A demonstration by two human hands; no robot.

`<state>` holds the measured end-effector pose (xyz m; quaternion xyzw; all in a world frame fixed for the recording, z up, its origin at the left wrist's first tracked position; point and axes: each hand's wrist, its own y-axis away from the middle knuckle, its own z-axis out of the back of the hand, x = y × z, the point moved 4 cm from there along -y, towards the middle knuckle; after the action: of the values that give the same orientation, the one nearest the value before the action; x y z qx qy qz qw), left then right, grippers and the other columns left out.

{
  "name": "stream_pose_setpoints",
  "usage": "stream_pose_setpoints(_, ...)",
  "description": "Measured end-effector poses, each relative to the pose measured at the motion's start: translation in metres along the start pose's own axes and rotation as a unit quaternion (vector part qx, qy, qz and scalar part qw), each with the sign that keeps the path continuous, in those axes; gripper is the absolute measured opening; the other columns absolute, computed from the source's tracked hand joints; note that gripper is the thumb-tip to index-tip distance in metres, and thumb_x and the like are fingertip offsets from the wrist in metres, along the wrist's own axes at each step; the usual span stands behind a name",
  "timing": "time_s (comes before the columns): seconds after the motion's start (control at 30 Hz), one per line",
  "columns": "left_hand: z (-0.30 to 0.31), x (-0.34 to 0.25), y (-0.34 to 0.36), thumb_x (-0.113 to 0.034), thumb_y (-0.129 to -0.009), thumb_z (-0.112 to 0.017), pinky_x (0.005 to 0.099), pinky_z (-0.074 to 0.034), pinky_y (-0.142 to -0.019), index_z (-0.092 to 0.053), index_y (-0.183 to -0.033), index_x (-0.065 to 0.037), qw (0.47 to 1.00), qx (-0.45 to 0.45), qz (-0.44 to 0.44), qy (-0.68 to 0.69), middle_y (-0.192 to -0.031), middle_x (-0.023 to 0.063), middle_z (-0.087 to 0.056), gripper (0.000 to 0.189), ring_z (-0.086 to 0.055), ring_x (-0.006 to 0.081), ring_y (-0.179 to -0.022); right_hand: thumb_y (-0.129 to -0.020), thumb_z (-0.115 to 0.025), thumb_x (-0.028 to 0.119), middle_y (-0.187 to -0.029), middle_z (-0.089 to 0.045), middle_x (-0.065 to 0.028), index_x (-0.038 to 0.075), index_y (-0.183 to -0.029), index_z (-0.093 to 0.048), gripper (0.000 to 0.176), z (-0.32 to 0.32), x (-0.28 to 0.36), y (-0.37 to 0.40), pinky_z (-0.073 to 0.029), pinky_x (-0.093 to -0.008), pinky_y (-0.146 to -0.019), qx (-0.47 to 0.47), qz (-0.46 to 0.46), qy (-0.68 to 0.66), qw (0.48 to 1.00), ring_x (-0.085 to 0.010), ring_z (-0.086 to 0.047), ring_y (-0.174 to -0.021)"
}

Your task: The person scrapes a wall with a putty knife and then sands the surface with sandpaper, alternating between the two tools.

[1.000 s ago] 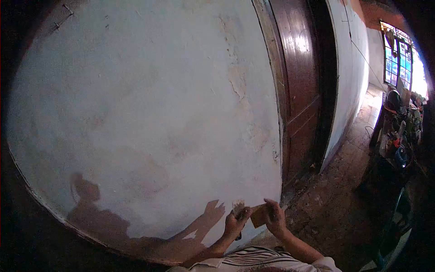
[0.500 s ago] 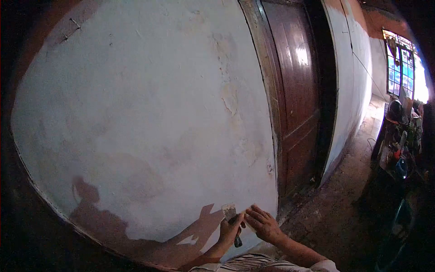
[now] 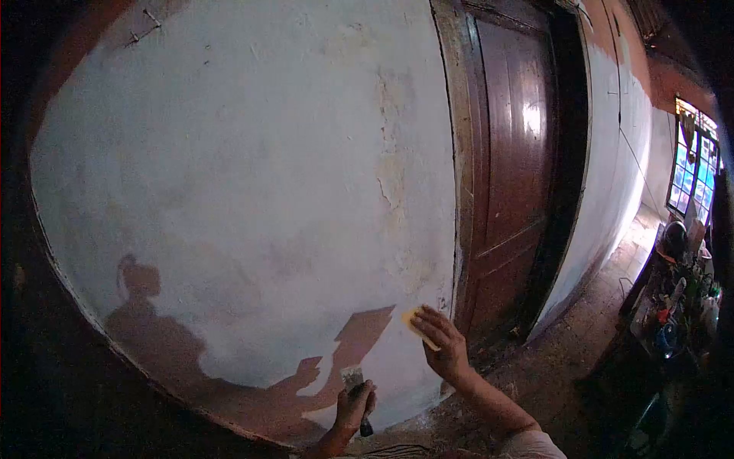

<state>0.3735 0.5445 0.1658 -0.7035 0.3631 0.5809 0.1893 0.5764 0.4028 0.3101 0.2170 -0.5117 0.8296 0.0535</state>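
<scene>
A white, patchy wall (image 3: 252, 191) spreads beside a brown door (image 3: 512, 145). Before the wall's lower part, near the door's side, the right hand (image 3: 445, 348) has its fingers close together and nearly straight, holding a yellow sheet (image 3: 410, 320); whether the sheet touches the wall I cannot tell. Lower and further left, the left hand (image 3: 354, 408) curls its fingers round a small scraper (image 3: 352, 377), blade pointing up.

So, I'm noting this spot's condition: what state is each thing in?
Scraper, gripped in left hand, blade pale-smeared
Yellow sheet, held in right hand
Door, apparently shut, not certain
Wall, patchy, flaking left of the door
Window, bright, barred; open or shut unclear
</scene>
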Motion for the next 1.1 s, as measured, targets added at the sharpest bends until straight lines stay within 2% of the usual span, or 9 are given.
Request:
stream_pose_setpoints(0.13, 0.018, 0.009, 0.018, -0.029, -0.096, -0.067, 0.0303, -0.038, -0.044, -0.065, -0.093, -0.002, 0.998, 0.007, -0.049, -0.031, -0.067, 0.0044, -0.060, 0.027, -0.051, 0.0122, -0.048, -0.078, -0.064, -0.010, -0.134, -0.060, -0.0139, 0.011, -0.131, -0.060, 0.057, 0.016, 0.019, -0.035, -0.048, -0.0463, -0.104, -0.043, 0.051, -0.003, 0.998, -0.0358, -0.053, -0.130)
stream_pose_setpoints(0.23, 0.036, 0.023, 0.025, -0.029, -0.095, -0.069, 0.0301, -0.040, -0.045, -0.065, -0.092, -0.002, 0.998, -0.025, 0.033, -0.044, -0.067, 0.0040, -0.060, 0.027, -0.053, 0.0118, -0.048, -0.080, -0.062, -0.011, -0.134, -0.059, -0.0156, 0.011, -0.134, -0.057, 0.058, 0.014, 0.029, -0.051, -0.049, -0.0482, -0.103, -0.068, 0.087, -0.013, 0.994, -0.0381, -0.052, -0.130)
stream_pose_setpoints(0.43, 0.065, 0.015, 0.047, -0.027, -0.098, -0.063, 0.0280, -0.040, -0.046, -0.064, -0.088, -0.001, 0.996, -0.011, -0.051, -0.072, -0.065, 0.0026, -0.059, 0.028, -0.053, 0.0096, -0.050, -0.078, -0.061, -0.017, -0.136, -0.057, -0.0150, 0.011, -0.130, -0.060, 0.059, 0.031, 0.064, -0.113, -0.049, -0.0443, -0.105, -0.125, 0.150, 0.051, 0.979, -0.0327, -0.051, -0.133)
stream_pose_setpoints(0.5, 0.078, 0.013, 0.059, -0.025, -0.099, -0.062, 0.0281, -0.040, -0.045, -0.065, -0.087, -0.001, 0.995, -0.049, 0.000, -0.082, -0.063, 0.0022, -0.058, 0.027, -0.052, 0.0101, -0.048, -0.088, -0.058, -0.012, -0.134, -0.060, -0.0152, 0.008, -0.128, -0.063, 0.045, 0.042, 0.078, -0.147, -0.047, -0.0392, -0.107, -0.176, 0.183, 0.066, 0.965, -0.0291, -0.053, -0.131)
stream_pose_setpoints(0.77, 0.144, 0.067, 0.097, -0.025, -0.099, -0.062, 0.0293, -0.038, -0.042, -0.062, -0.080, -0.005, 0.985, -0.145, 0.037, -0.091, -0.055, 0.0017, -0.052, 0.027, -0.046, 0.0105, -0.042, -0.085, -0.053, -0.013, -0.137, -0.055, -0.0170, 0.010, -0.133, -0.057, 0.053, 0.061, 0.109, -0.266, -0.046, -0.0456, -0.108, -0.225, 0.225, 0.178, 0.931, -0.0357, -0.048, -0.134)
stream_pose_setpoints(0.93, 0.182, 0.133, 0.110, -0.028, -0.099, -0.062, 0.0338, -0.039, -0.041, -0.061, -0.080, -0.004, 0.988, -0.152, 0.020, -0.012, -0.056, 0.0030, -0.052, 0.031, -0.045, 0.0133, -0.041, -0.085, -0.055, -0.011, -0.131, -0.058, -0.0176, 0.010, -0.130, -0.059, 0.050, 0.058, 0.118, -0.281, -0.049, -0.0447, -0.104, -0.232, 0.284, 0.222, 0.903, -0.0372, -0.052, -0.128)
stream_pose_setpoints(1.0, 0.220, 0.209, 0.092, -0.029, -0.099, -0.062, 0.0353, -0.039, -0.040, -0.061, -0.080, -0.004, 0.981, -0.098, -0.016, 0.169, -0.056, 0.0032, -0.052, 0.031, -0.046, 0.0142, -0.041, -0.086, -0.055, -0.010, -0.128, -0.059, -0.0172, 0.010, -0.128, -0.060, 0.048, 0.062, 0.117, -0.290, -0.050, -0.0441, -0.103, -0.239, 0.294, 0.227, 0.897, -0.0373, -0.053, -0.126)
stream_pose_setpoints(1.03, 0.241, 0.255, 0.079, -0.029, -0.099, -0.062, 0.0361, -0.039, -0.040, -0.061, -0.080, -0.004, 0.939, -0.035, -0.006, 0.343, -0.056, 0.0033, -0.052, 0.031, -0.046, 0.0147, -0.041, -0.087, -0.056, -0.009, -0.125, -0.060, -0.0166, 0.010, -0.126, -0.062, 0.044, 0.063, 0.117, -0.293, -0.051, -0.0438, -0.100, -0.246, 0.318, 0.227, 0.887, -0.0370, -0.055, -0.123)
stream_pose_setpoints(1.1, 0.213, 0.188, 0.109, -0.029, -0.099, -0.062, 0.0364, -0.039, -0.040, -0.062, -0.080, -0.005, 0.981, -0.183, -0.040, 0.047, -0.055, 0.0036, -0.051, 0.031, -0.045, 0.0155, -0.040, -0.088, -0.057, -0.007, -0.123, -0.061, -0.0159, 0.010, -0.124, -0.063, 0.041, 0.064, 0.114, -0.301, -0.052, -0.0435, -0.097, -0.252, 0.340, 0.219, 0.879, -0.0367, -0.057, -0.120)
